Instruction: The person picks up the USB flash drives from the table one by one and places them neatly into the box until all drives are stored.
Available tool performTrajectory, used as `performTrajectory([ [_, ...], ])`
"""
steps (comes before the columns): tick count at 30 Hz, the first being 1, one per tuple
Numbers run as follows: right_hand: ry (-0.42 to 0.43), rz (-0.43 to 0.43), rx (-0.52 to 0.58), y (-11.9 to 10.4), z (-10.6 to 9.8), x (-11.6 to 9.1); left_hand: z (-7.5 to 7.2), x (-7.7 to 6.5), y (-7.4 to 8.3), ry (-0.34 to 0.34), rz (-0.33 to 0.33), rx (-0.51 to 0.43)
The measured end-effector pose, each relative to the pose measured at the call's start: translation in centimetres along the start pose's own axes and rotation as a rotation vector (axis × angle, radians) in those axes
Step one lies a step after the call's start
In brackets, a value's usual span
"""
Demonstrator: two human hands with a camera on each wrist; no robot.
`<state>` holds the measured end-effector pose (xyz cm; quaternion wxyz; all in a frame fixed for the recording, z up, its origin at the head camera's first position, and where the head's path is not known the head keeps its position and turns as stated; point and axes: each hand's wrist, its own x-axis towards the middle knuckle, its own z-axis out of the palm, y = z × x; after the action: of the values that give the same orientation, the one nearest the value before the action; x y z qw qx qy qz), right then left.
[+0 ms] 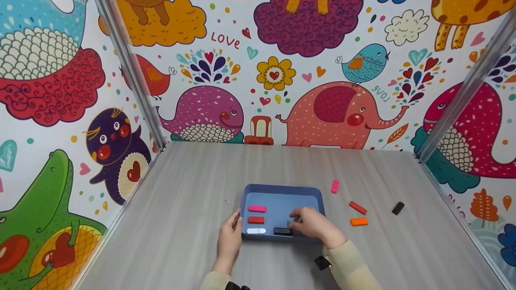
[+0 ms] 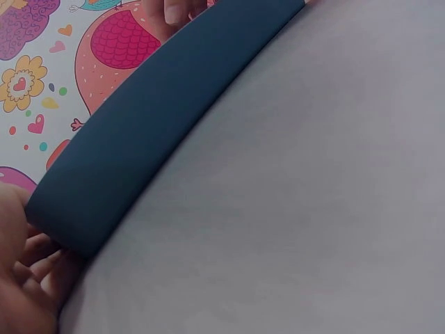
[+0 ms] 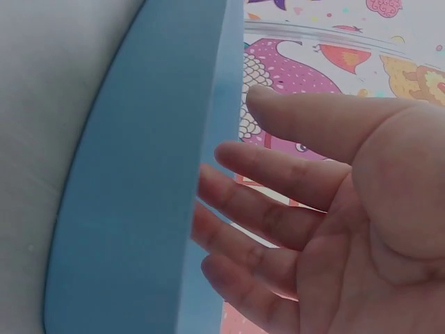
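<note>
A shallow blue tray (image 1: 292, 196) rests on the table, its outer side (image 2: 139, 132) large in the left wrist view. My left hand (image 1: 229, 238) grips its left side near the front corner, fingers curled against the corner and underside. Inside lie a pink stick (image 1: 257, 208), a red stick (image 1: 256, 220) and a white stick (image 1: 256, 231) in a left column, all like USB flash drives. A black stick (image 1: 282, 231) lies along the front wall. Beside its right end hovers my right hand (image 1: 316, 224), fingers apart and loosely bent in the right wrist view, with nothing held.
Right of the tray, similar sticks lie on the table: a pink one (image 1: 335, 186), a red one (image 1: 358, 208), an orange one (image 1: 358, 222) and a black one (image 1: 398, 208) farther out. Patterned walls with metal corner posts (image 1: 133, 72) enclose the table's back and sides.
</note>
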<state>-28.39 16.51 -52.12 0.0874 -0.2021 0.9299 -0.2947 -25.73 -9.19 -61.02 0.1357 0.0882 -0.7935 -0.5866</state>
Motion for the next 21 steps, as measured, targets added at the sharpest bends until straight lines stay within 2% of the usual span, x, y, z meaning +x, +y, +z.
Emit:
performTrajectory([
  [5,0.003,0.021,0.015,0.2,-0.4,-0.3,0.0,0.0,0.1,-0.002,-0.007,-0.002],
  [21,0.057,0.014,-0.006,1.4,-1.7,-1.0,0.0,0.1,0.1,-0.001,-0.011,-0.007],
])
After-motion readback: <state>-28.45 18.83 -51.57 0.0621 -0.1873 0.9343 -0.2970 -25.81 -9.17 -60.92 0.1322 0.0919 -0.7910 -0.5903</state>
